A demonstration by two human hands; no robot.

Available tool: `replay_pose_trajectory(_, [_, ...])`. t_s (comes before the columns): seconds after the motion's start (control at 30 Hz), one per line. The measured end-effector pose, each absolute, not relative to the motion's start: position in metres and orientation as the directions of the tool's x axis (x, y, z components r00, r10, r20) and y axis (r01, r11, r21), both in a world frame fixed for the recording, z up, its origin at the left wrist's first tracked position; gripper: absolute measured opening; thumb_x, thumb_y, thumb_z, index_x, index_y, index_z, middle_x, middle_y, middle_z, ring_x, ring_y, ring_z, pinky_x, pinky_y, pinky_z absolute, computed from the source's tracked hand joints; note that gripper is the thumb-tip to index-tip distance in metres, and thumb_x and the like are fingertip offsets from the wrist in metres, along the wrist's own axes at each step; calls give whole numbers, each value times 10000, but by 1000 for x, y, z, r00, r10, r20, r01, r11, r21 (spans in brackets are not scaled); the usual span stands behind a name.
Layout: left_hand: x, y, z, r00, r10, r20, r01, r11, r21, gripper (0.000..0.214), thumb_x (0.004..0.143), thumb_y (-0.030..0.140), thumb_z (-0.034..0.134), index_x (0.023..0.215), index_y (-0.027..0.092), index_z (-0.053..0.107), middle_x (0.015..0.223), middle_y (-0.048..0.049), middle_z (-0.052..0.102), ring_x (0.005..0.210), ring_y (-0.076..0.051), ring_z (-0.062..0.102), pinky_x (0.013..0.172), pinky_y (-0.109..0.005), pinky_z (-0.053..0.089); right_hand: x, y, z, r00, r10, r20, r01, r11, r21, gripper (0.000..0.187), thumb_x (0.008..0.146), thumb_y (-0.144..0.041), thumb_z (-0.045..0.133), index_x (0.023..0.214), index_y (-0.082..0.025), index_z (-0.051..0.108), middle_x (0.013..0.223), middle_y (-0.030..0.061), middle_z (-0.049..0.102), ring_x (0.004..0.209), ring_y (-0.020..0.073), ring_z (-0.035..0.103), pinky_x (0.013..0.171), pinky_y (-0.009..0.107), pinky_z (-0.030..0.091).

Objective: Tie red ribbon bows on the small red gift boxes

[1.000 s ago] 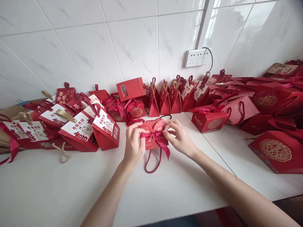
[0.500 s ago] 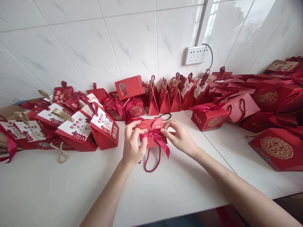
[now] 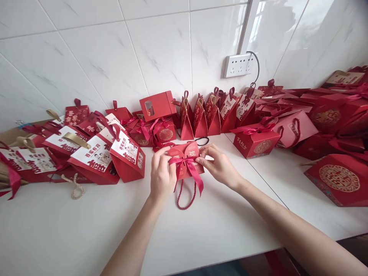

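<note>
Between my hands, near the middle of the white table, is a small red gift box [image 3: 185, 150] with rounded top flaps and gold print. A dark pink ribbon [image 3: 188, 164] runs across its top, with one tail hanging over the front. A red rope handle [image 3: 184, 205] loops out onto the table below. My left hand [image 3: 162, 170], fingers curled, pinches the ribbon at the box's left side. On the right side, my right hand [image 3: 217, 165] pinches the ribbon's other part between thumb and fingers.
Red boxes with white labels [image 3: 94, 155] crowd the left. Several upright triangular boxes [image 3: 200, 120] line the tiled wall. A ribboned box [image 3: 254, 142] and a large gold-medallion box [image 3: 339, 180] stand to the right. A socket strip [image 3: 238, 65] with a black cable hangs on the wall.
My left thumb has moved from the ribbon's middle toward the left. The ribbon now lies straighter across the box, and its tail has shifted slightly left.
</note>
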State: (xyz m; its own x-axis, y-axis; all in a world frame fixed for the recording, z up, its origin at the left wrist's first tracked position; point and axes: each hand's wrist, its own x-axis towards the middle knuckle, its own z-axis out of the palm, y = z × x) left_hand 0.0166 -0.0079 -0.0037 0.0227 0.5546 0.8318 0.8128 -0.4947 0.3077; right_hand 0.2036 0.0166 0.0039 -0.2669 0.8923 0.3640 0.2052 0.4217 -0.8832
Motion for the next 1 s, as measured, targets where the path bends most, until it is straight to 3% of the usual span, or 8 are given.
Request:
replay_pose_trajectory(0.13, [17, -6, -5, 0, 571, 821, 750, -543, 378, 92, 885, 127, 443, 875, 195, 505, 1117, -108, 567, 1041, -187, 578, 850, -338, 512, 205, 17, 3, -267, 882, 387, 224, 447, -866, 194, 852, -349, 545, 724, -216, 486, 968, 78, 529, 928, 195, 560, 716, 328, 576])
replay_pose_trajectory(0.23, [17, -4, -8, -86, 604, 792, 635, -580, 511, 103, 866, 149, 489, 950, 206, 469, 1121, -106, 544, 1055, -178, 568, 776, -298, 532, 205, 18, 4, -263, 893, 364, 224, 424, -877, 202, 850, -365, 544, 726, -217, 489, 939, 70, 543, 907, 192, 560, 705, 317, 571])
replay_pose_trajectory(0.33, [17, -3, -10, -172, 639, 750, 585, -545, 600, 104, 834, 172, 531, 856, 212, 437, 1022, -75, 539, 963, -165, 575, 726, -276, 520, 206, 18, 5, -256, 910, 326, 237, 386, -892, 227, 847, -386, 550, 714, -215, 483, 896, 59, 556, 864, 185, 563, 715, 322, 565])
replay_pose_trajectory(0.43, [17, -3, -9, -168, 675, 718, 645, -476, 598, 131, 843, 180, 498, 725, 205, 448, 837, -26, 507, 771, -132, 539, 702, -262, 488, 206, 19, 5, -263, 920, 291, 272, 360, -892, 277, 848, -408, 552, 673, -207, 477, 882, 57, 545, 853, 183, 565, 749, 334, 560])
replay_pose_trajectory(0.6, [15, -7, -5, -127, 730, 671, 639, -458, 618, 188, 843, 205, 470, 671, 213, 394, 658, 21, 427, 639, -127, 456, 630, -254, 434, 207, 19, 4, -293, 906, 307, 219, 376, -900, 270, 857, -404, 544, 691, -205, 468, 938, 67, 528, 867, 181, 574, 735, 330, 574])
replay_pose_trajectory(0.8, [15, -12, -2, 46, 716, 696, 605, -575, 551, 186, 801, 371, 479, 717, 216, 421, 674, 8, 452, 656, -155, 447, 613, -283, 412, 207, 19, 1, -273, 900, 341, 192, 398, -897, 236, 860, -348, 543, 696, -205, 453, 944, 61, 505, 837, 165, 582, 743, 334, 596])
replay_pose_trajectory(1.0, [24, -15, -1, -139, 757, 639, 712, -371, 596, 283, 882, 318, 457, 648, 218, 334, 629, 25, 400, 630, -137, 413, 619, -259, 378, 208, 17, 4, -287, 866, 410, 262, 482, -836, 185, 867, -298, 534, 721, -206, 467, 908, 47, 505, 802, 144, 567, 799, 330, 588])
